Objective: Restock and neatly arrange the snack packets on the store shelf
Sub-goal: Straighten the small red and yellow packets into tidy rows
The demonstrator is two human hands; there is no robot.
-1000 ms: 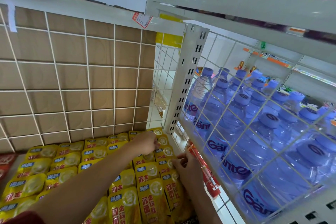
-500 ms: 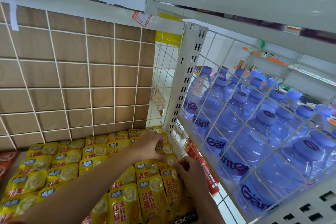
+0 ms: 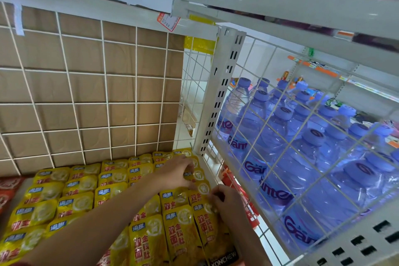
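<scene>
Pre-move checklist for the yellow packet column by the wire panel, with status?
1. Left hand on right column, far end: ok.
2. Left hand's grip on a packet: cannot tell.
3. Right hand pinches top of near packet: ok.
4. Near packet square with its neighbour: cannot tell, wide-angle view.
5. Gap to wire panel: cannot tell, right hand hides it.
6. Other yellow rows even: ok.

A shop: wire shelving (image 3: 218, 97) stocked with snack packets (image 3: 77, 203) and water bottles (image 3: 302, 157).

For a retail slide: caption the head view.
Left hand and right hand grip yellow snack packets beside the shelf upright and bottled water.
</scene>
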